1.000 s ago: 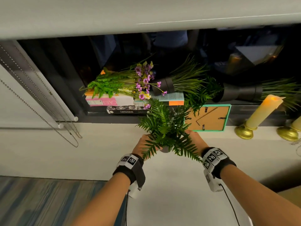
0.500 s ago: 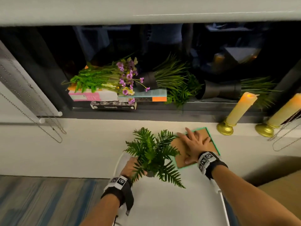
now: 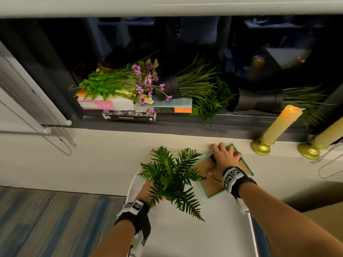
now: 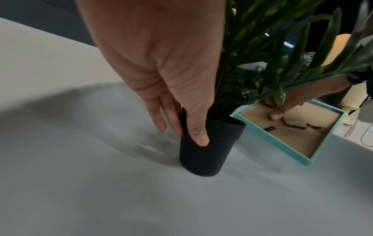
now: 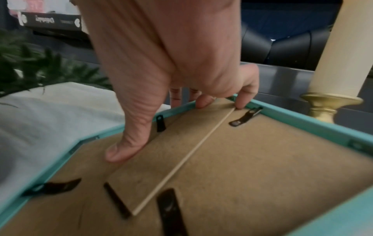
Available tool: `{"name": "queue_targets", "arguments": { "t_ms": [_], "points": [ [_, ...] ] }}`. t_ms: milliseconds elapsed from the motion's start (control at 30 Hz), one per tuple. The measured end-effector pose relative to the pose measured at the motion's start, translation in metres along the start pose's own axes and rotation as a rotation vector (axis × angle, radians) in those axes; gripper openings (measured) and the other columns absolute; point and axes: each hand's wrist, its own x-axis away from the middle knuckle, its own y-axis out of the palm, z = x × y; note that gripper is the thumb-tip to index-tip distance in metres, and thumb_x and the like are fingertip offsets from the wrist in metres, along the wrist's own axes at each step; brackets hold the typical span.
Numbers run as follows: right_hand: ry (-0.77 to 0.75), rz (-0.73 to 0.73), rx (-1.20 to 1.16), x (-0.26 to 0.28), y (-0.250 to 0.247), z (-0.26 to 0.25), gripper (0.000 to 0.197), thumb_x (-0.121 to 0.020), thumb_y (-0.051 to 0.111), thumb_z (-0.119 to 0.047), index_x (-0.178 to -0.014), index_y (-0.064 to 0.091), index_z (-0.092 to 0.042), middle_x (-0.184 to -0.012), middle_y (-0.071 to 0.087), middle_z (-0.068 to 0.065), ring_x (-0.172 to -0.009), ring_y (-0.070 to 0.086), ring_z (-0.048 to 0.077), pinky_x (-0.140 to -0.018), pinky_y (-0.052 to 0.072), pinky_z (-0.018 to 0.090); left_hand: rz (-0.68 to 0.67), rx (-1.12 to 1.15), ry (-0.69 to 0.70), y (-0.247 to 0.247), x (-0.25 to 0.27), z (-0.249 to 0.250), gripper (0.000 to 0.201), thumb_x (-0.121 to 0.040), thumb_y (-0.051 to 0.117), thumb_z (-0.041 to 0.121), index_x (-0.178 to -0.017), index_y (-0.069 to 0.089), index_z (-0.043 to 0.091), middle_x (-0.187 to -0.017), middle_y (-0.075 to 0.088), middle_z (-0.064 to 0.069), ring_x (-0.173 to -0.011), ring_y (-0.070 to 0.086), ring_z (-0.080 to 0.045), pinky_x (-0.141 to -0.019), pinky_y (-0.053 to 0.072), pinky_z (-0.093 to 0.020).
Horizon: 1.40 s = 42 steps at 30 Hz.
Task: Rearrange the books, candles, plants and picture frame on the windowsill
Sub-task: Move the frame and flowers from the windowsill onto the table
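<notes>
Left hand: the left hand (image 4: 159, 67) held the black round plastic pot (image 4: 210, 146) of the green fern plant (image 3: 170, 175), thumb on the pot's near side and fingers (image 4: 161, 115) behind it.
Fern plant: it stood upright on the white worktop (image 3: 185, 234), near the worktop's left edge, just beside the frame.
Right hand: the right hand (image 3: 223, 157) grasped the turquoise picture frame (image 3: 203, 191); the thumb pressed on the brown backing board (image 5: 252, 159) and the curled fingertips (image 5: 245, 95) hooked the frame's far edge.
Picture frame: it lay face down, turned at an angle, at the worktop's far edge, against the white windowsill (image 3: 111, 145); whether that far edge was lifted I cannot tell.
Candles: two cream candles in gold round holders (image 3: 278, 128) (image 3: 326, 136) stood tilted on the windowsill's right part, near the frame but apart from it.
Books: a stack of books (image 3: 130, 108) lay at the windowsill's back edge, with purple flowers (image 3: 144, 84) lying on top.
</notes>
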Motion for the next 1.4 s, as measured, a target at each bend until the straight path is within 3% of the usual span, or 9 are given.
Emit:
{"name": "queue_targets", "arguments": {
  "t_ms": [100,167,267,400,467,700,967,1167,1400],
  "points": [
    [0.036,-0.011,0.019,-0.002,-0.004,0.002,0.103,-0.055,0.086,-0.046,-0.136,0.025,-0.026,-0.139,0.031,0.004,-0.131,0.027,0.036,-0.102,0.028,0.063,-0.04,-0.144,-0.029,-0.003,0.002,-0.005,0.019,-0.088,0.067,0.024,-0.104,0.066,0.015,-0.1,0.065,0.007,-0.092,0.06,-0.013,-0.084,0.051,-0.024],
    [0.054,0.004,0.018,-0.001,-0.002,0.002,0.104,-0.056,0.085,-0.049,-0.137,0.024,-0.026,-0.141,0.029,0.006,-0.132,0.026,0.036,-0.102,0.029,0.06,-0.077,-0.152,-0.07,-0.006,-0.001,-0.019,0.025,-0.087,0.067,0.029,-0.109,0.066,0.016,-0.105,0.067,0.004,-0.097,0.061,-0.014,-0.091,0.051,-0.035],
    [0.07,0.032,0.011,0.001,0.003,0.004,0.103,-0.058,0.082,-0.053,-0.138,0.024,-0.027,-0.141,0.03,0.009,-0.131,0.031,0.034,-0.102,0.035,0.052,-0.124,-0.323,-0.014,-0.012,0.002,-0.023,0.026,-0.091,0.055,0.039,-0.107,0.064,0.021,-0.106,0.066,0.001,-0.096,0.06,-0.014,-0.088,0.049,-0.035],
    [0.102,0.031,-0.036,0.003,0.003,0.004,0.093,-0.062,0.082,-0.048,-0.134,0.029,-0.023,-0.133,0.036,0.01,-0.123,0.04,0.033,-0.097,0.042,0.048,-0.035,-0.417,0.026,-0.028,0.014,-0.01,0.021,-0.099,0.042,0.005,-0.088,0.059,0.005,-0.081,0.064,-0.006,-0.066,0.061,-0.012,-0.066,0.053,-0.03],
    [0.153,-0.007,-0.018,0.005,0.002,0.003,0.085,-0.064,0.081,-0.048,-0.131,0.038,-0.019,-0.131,0.036,0.01,-0.121,0.04,0.033,-0.095,0.043,0.047,-0.058,-0.422,-0.013,-0.042,0.018,-0.012,0.012,-0.094,0.052,0.005,-0.104,0.058,0.004,-0.099,0.062,-0.007,-0.076,0.061,-0.009,-0.071,0.053,-0.017],
    [0.246,-0.02,-0.083,0.015,-0.019,0.006,0.057,-0.074,0.074,-0.047,-0.118,0.057,-0.014,-0.126,0.036,0.009,-0.119,0.037,0.032,-0.094,0.045,0.048,0.085,-0.482,0.015,-0.118,0.025,-0.001,0.032,-0.092,0.046,-0.001,-0.109,0.066,0.016,-0.123,0.062,-0.006,-0.106,0.059,-0.019,-0.097,0.046,-0.031],
    [-0.289,0.044,-0.178,0.058,-0.082,0.025,0.043,-0.059,0.088,-0.013,-0.083,0.052,-0.02,-0.101,0.039,-0.002,-0.094,0.048,0.023,-0.081,0.048,0.028,0.142,-0.501,0.262,-0.121,0.011,0.069,0.029,-0.09,0.047,0.002,-0.104,0.067,0.017,-0.106,0.062,0.0,-0.1,0.056,-0.017,-0.091,0.045,-0.031],
    [-0.413,0.011,-0.154,0.071,-0.054,0.015,0.036,-0.066,0.082,-0.011,-0.095,0.061,-0.015,-0.11,0.045,-0.001,-0.099,0.048,0.019,-0.088,0.048,0.024,-0.013,-0.45,0.394,-0.068,-0.002,0.106,0.025,-0.092,0.051,0.006,-0.108,0.067,0.015,-0.112,0.061,-0.001,-0.101,0.057,-0.013,-0.094,0.049,-0.032],
    [-0.557,-0.178,-0.209,0.077,0.0,0.01,0.02,-0.074,0.064,0.001,-0.076,0.057,-0.018,-0.101,0.05,-0.007,-0.096,0.053,0.012,-0.088,0.045,0.016,0.012,-0.472,0.364,-0.071,-0.016,0.104,0.022,-0.091,0.052,0.008,-0.105,0.067,0.016,-0.109,0.059,0.004,-0.103,0.054,-0.014,-0.097,0.046,-0.035]
  ]
}}
